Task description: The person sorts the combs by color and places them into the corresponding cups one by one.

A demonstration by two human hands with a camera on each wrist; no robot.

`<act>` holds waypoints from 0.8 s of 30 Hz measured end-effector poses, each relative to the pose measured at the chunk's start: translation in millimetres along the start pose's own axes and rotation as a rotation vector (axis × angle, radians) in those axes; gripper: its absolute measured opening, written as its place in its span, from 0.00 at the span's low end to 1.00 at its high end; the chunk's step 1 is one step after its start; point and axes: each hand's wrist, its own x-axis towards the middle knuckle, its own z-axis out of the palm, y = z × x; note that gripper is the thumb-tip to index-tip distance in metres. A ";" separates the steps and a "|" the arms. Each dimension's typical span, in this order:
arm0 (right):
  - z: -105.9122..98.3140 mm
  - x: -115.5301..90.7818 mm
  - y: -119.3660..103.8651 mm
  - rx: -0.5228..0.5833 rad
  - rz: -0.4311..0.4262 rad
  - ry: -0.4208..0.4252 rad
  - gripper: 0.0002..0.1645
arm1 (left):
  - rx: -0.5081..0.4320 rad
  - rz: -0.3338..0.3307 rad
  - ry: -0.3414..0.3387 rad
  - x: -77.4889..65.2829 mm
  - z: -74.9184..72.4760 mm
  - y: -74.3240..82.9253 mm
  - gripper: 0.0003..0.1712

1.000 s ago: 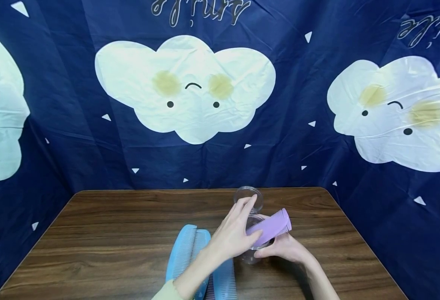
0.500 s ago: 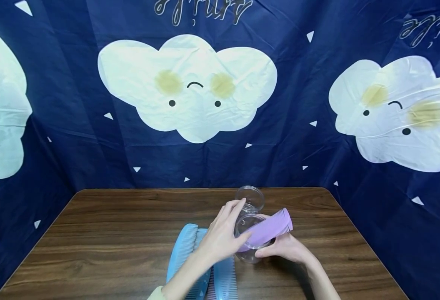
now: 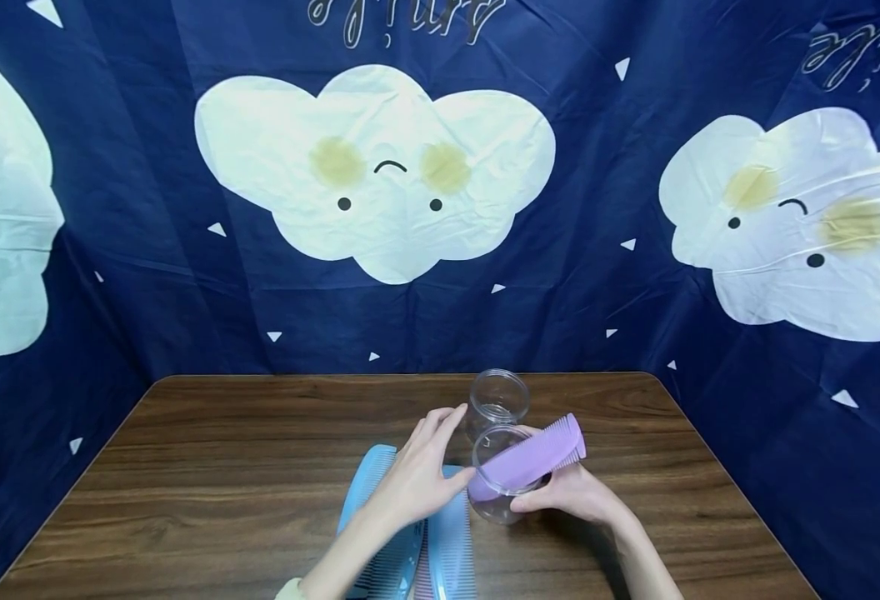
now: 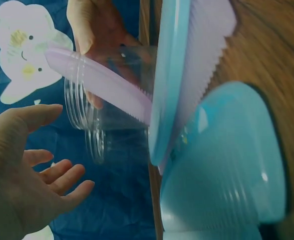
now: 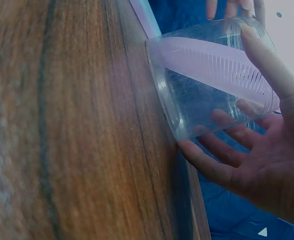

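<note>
My right hand curls its fingers and thumb around a clear plastic jar, which stands upright on the table. Inside the jar a lilac comb leans, its upper end sticking out over the rim to the right. Just left of the jar, my left hand is apart from it, fingers spread and holding nothing; the left wrist view shows its palm bare. Beneath the left forearm lie blue combs, partly hidden, with another lilac comb among them.
A second clear jar stands directly behind the held one. The brown wooden table ends at a back edge against a dark blue cloth printed with white clouds.
My left hand has let go of the lilac comb and drawn away to the left. The comb has sunk lower to the left inside the jar. My right hand keeps its place.
</note>
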 end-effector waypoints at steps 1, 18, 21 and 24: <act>-0.1 0.3 0.3 0.005 -0.006 -0.003 0.55 | 0.002 -0.004 -0.008 -0.3 -0.7 -1.8 0.48; -0.5 -0.3 -1.5 0.026 0.002 -0.007 0.54 | 0.031 -0.088 -0.192 -2.6 -5.1 -25.3 0.44; -0.2 -0.5 -1.7 0.029 0.003 -0.005 0.54 | 0.029 -0.104 -0.251 -2.8 -4.7 -24.3 0.45; -0.3 -0.5 -1.6 0.034 -0.001 -0.006 0.54 | 0.016 -0.110 -0.288 -2.8 -3.0 -23.7 0.45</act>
